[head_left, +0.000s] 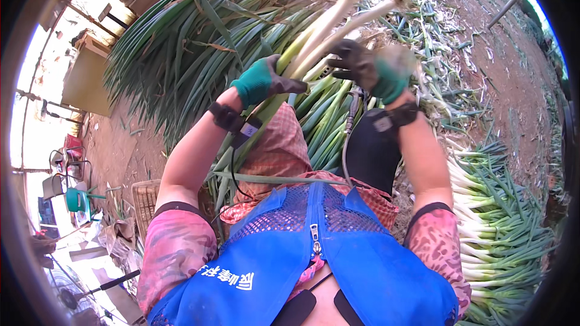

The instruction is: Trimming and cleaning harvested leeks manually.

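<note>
My left hand (269,81), in a green glove with a dark palm, is closed around a few long green onions (329,30). Their white stalks slant up to the right, with shaggy roots at the far end, and their green leaves run down beneath my left forearm. Beside the stalks is my right hand (365,69), gloved the same way and partly smeared by motion. Its fingers are spread near the white parts, and I see nothing gripped in them. More green onions (329,124) lie between my knees, next to a thin metal hose (350,118).
A large heap of green onions (181,42) spreads at the far left. Peeled green onions (483,229) lie in a row at the right. Leaf scraps (444,66) litter the ground beyond my right hand. A woven basket (145,205) and a green bucket (75,200) are at left.
</note>
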Tool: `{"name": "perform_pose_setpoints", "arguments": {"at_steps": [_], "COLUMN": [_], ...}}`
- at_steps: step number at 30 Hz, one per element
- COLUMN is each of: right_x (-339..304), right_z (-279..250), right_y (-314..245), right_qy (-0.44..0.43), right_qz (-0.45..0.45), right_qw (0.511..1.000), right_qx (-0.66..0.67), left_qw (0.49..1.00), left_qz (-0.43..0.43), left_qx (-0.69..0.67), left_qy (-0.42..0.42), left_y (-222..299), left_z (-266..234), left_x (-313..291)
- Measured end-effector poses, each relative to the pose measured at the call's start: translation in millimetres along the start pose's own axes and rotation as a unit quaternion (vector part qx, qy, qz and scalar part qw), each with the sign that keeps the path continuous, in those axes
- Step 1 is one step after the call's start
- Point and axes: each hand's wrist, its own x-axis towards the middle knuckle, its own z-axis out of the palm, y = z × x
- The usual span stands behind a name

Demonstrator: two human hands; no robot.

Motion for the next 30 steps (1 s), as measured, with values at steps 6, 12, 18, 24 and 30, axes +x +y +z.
{"name": "perform_pose_setpoints", "arguments": {"at_steps": [6, 12, 18, 24, 30], "right_x": [36.8, 62.8, 84.5, 85.8, 90.8], "right_z": [37.3, 36.9, 79.7, 134.0, 156.7], "right_y": [23.7, -19.6, -44.0, -63.7, -24.1], "right_qy": [0.119, 0.116, 0.133, 0.096, -0.03], "right_qz": [-0.216, -0.328, -0.353, -0.174, -0.195], "right_qw": [0.905, 0.715, 0.68, 0.929, 0.972], "right_qx": [-0.347, -0.607, -0.629, -0.313, -0.127], "left_qw": [0.994, 0.994, 0.988, 0.983, 0.975], "left_qz": [-0.041, 0.029, 0.145, 0.164, 0.211], "left_qx": [-0.097, -0.094, 0.039, -0.043, -0.067], "left_qy": [0.002, -0.049, 0.038, 0.067, -0.014], "left_y": [8.3, -1.6, 33.8, 29.7, 62.5], "left_z": [-25.8, -40.8, -24.8, -44.3, -93.2], "left_x": [-17.6, -28.8, -17.2, -18.7, -45.1]}}
